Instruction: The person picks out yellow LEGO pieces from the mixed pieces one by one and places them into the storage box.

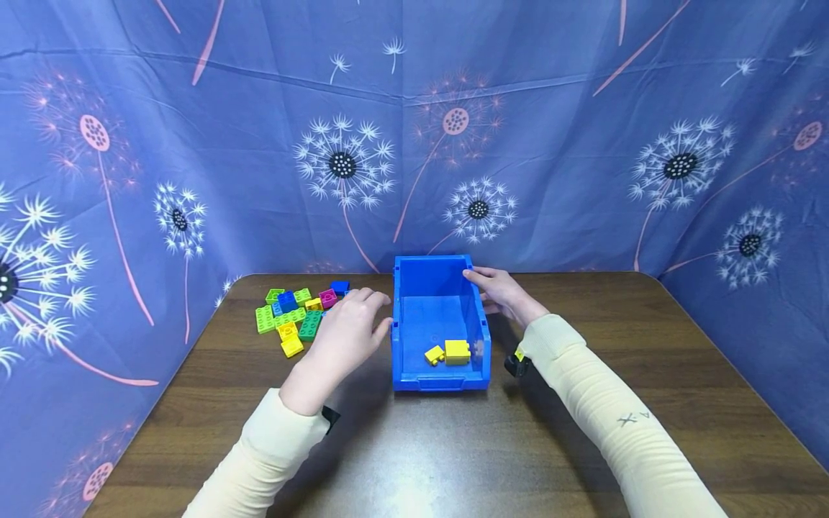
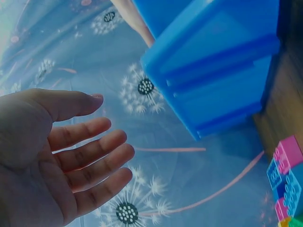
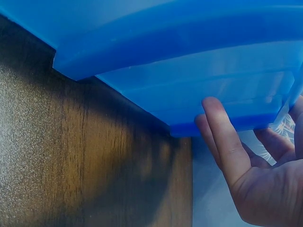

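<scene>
- So on my feed the blue bin point(image 1: 430, 277) is by the middle of the worktop's point(image 1: 492, 453) far edge; I honestly can't tell if its base is fully flat.
- My right hand point(image 1: 508, 291) grips the bin's right wall toward the back corner, one digit over the rim and the other fingers along the outside.
- My left hand point(image 1: 352, 324) is loosely spread, fingers a bit bent with small gaps between them. It's just beside the bin's left wall, and the left wrist cam shows a gap there.
- Inside the bin, toward the front edge: a bigger yellow block point(image 1: 457, 352) near the front right corner, with a smaller yellow brick point(image 1: 434, 355) just to its left.
- A bunch of toy bricks point(image 1: 289, 316) lies near the worktop's far left corner: greens, blues, yellows, and a pink one point(image 1: 328, 297). My left hand partly covers that group's right side.
- Behind the far edge hangs a blue dandelion-print cloth point(image 1: 570, 180).
- Both arms have cream sleeves point(image 1: 615, 403).
</scene>
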The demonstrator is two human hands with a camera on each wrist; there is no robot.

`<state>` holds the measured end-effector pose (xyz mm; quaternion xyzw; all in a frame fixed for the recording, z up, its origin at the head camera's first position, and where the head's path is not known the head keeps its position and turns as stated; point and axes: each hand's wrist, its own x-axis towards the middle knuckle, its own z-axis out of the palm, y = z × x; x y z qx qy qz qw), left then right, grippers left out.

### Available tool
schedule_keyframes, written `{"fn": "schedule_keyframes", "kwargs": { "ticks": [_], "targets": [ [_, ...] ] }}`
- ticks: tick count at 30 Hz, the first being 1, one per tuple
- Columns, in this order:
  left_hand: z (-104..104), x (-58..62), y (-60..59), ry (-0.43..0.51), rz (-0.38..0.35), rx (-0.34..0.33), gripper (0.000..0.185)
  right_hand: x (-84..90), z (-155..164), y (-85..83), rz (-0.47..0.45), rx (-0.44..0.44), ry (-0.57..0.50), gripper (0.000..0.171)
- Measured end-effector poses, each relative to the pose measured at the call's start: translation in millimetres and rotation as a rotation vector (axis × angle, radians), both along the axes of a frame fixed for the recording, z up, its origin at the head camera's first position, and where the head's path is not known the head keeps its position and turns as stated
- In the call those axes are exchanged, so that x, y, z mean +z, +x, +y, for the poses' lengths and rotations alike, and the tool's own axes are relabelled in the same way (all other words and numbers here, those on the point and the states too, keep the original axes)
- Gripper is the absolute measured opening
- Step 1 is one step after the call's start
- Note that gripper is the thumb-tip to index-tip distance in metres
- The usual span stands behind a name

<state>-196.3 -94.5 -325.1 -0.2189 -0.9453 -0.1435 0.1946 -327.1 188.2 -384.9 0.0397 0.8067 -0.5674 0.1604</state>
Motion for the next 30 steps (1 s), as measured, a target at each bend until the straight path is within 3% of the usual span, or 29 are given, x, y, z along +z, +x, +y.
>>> {"fn": "schedule_keyframes", "kwargs": {
  "ticks": [8, 30],
  "targets": [
    [-18, -2.6, -4.4, 0.033, 0.029, 0.023, 0.031, -0.3, -1, 0.6, -0.001, 0.0, -0.009, 0.072],
    [-62, -3.6, -20.8, 0.067, -0.018, 0.122, 0.031, 1.6, -1, 0.2, -0.024, -0.017, -0.024, 0.073]
  ]
}}
